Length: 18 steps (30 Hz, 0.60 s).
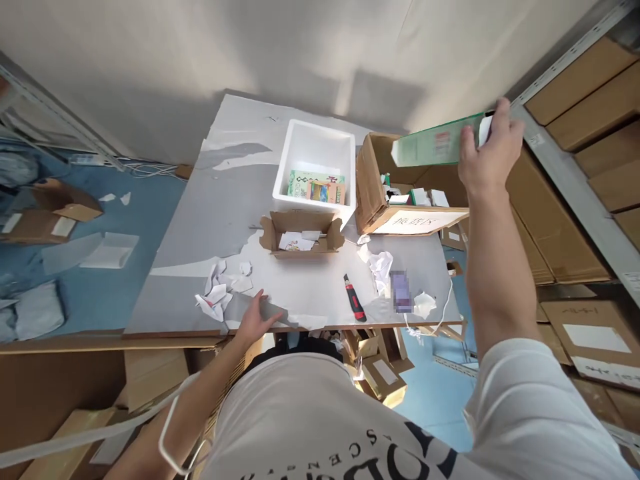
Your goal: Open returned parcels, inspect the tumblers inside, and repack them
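My right hand is raised at the right, gripping one end of a long, flat green-and-white box. This box is held above a large open cardboard box that has small items inside and handwriting on its front flap. Low over the table's front edge is my left hand, thumb and fingers apart, with nothing in it. It is nearest to a heap of crumpled paper. At mid-table stands a small open cardboard box with papers in it.
A white foam box behind it holds printed booklets or packets. A red-and-black utility knife lies near the front edge, beside crumpled paper and a blurred purple item. Shelves with cartons line the right.
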Tool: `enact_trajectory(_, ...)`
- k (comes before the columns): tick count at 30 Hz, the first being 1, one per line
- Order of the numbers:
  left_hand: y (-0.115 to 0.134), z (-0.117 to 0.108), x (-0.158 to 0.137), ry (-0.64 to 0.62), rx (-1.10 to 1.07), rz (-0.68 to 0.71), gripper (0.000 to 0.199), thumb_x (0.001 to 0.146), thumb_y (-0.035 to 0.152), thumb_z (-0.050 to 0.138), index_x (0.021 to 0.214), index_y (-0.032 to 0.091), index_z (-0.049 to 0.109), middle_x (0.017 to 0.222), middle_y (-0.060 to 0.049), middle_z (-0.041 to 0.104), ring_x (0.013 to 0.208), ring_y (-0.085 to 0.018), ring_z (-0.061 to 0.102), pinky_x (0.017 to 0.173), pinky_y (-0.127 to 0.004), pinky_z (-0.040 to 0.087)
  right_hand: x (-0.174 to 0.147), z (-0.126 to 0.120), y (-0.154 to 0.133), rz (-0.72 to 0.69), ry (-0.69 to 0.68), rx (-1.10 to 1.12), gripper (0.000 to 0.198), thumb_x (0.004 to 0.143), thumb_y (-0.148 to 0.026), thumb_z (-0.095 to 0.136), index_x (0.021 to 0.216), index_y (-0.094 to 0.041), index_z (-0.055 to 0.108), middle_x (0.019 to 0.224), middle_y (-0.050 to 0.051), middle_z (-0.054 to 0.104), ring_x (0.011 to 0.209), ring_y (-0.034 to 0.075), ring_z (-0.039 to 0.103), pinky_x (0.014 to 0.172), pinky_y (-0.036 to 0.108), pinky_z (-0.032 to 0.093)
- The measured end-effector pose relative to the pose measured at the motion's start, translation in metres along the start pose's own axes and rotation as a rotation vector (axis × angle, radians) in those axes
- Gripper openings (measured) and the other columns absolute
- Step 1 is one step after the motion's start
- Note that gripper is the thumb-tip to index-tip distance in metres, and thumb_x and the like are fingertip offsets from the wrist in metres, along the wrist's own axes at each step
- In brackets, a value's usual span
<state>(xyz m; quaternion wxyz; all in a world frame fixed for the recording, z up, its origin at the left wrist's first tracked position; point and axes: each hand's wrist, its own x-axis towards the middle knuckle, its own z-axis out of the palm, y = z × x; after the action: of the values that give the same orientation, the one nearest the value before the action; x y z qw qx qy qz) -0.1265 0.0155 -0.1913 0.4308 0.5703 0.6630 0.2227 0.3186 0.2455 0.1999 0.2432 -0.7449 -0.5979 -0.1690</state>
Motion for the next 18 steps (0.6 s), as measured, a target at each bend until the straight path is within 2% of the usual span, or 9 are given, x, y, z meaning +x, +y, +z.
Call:
enact_trajectory(2,-0.001,0.004,-0.009,0.012,0.018,-0.021,0.092,0.069,0.052,0.071,0.144,0.019,0.031,0.135,-0.018,0.057,0.125,-0.039,0.055,0.102,-0.056,0.044,0.026,0.034,0.014,0.091,-0.035,-0.069,0.066,0.096,-0.040,0.048,0.151,-0.010,0.027,0.133,0.023,0.038,0.125,0.027,0.039,0.106,0.044,0.028)
enact_trajectory(4,-0.004,0.008,-0.018,0.028,0.024,-0.046,0.088,0.069,0.052,0.070,0.142,0.019,0.033,0.134,-0.017,0.059,0.124,-0.039,0.056,0.101,-0.054,0.045,0.039,0.078,0.026,0.147,-0.090,-0.118,0.065,0.096,-0.042,0.046,0.150,-0.010,0.027,0.136,0.025,0.035,0.128,0.028,0.036,0.105,0.045,0.028)
enact_trajectory(7,-0.008,0.010,-0.033,0.046,0.018,-0.103,0.087,0.071,0.055,0.068,0.142,0.020,0.033,0.135,-0.016,0.058,0.125,-0.037,0.055,0.104,-0.053,0.044,0.039,0.145,0.036,0.246,-0.217,-0.126,0.068,0.095,-0.048,0.045,0.151,-0.013,0.026,0.139,0.027,0.031,0.130,0.033,0.034,0.103,0.050,0.032)
enact_trajectory(10,-0.009,0.010,-0.044,0.080,0.029,-0.171,0.087,0.071,0.056,0.067,0.142,0.017,0.034,0.134,-0.017,0.058,0.127,-0.039,0.054,0.105,-0.054,0.042,0.032,0.198,0.040,0.353,-0.404,-0.108,0.084,0.087,-0.063,0.050,0.152,-0.016,0.024,0.142,0.030,0.030,0.131,0.040,0.035,0.101,0.058,0.035)
enact_trajectory(12,-0.008,0.008,-0.049,0.106,0.039,-0.204,0.085,0.071,0.056,0.066,0.141,0.016,0.036,0.132,-0.019,0.059,0.125,-0.041,0.054,0.104,-0.057,0.042,0.028,0.223,0.040,0.406,-0.502,-0.121,0.090,0.083,-0.068,0.053,0.152,-0.016,0.027,0.144,0.031,0.031,0.133,0.043,0.034,0.102,0.064,0.030)
enact_trajectory(14,-0.005,0.007,-0.052,0.126,0.042,-0.212,0.083,0.072,0.056,0.066,0.140,0.018,0.038,0.131,-0.019,0.059,0.123,-0.042,0.055,0.101,-0.060,0.044,0.027,0.237,0.041,0.429,-0.563,-0.159,0.089,0.084,-0.066,0.053,0.153,-0.015,0.027,0.146,0.033,0.029,0.137,0.042,0.031,0.106,0.069,0.019)
enact_trajectory(16,-0.003,0.006,-0.051,0.143,0.048,-0.204,0.080,0.072,0.055,0.066,0.140,0.021,0.040,0.130,-0.018,0.060,0.121,-0.043,0.056,0.099,-0.061,0.045,0.028,0.243,0.044,0.411,-0.604,-0.190,0.090,0.087,-0.063,0.052,0.154,-0.012,0.022,0.150,0.035,0.023,0.141,0.040,0.027,0.106,0.070,0.012)
enact_trajectory(18,-0.002,0.006,-0.048,0.151,0.060,-0.207,0.078,0.073,0.054,0.067,0.140,0.023,0.040,0.129,-0.018,0.060,0.120,-0.042,0.057,0.099,-0.061,0.046,0.027,0.243,0.050,0.352,-0.676,-0.200,0.092,0.090,-0.063,0.046,0.155,-0.007,0.014,0.150,0.040,0.019,0.142,0.036,0.028,0.105,0.069,0.015)
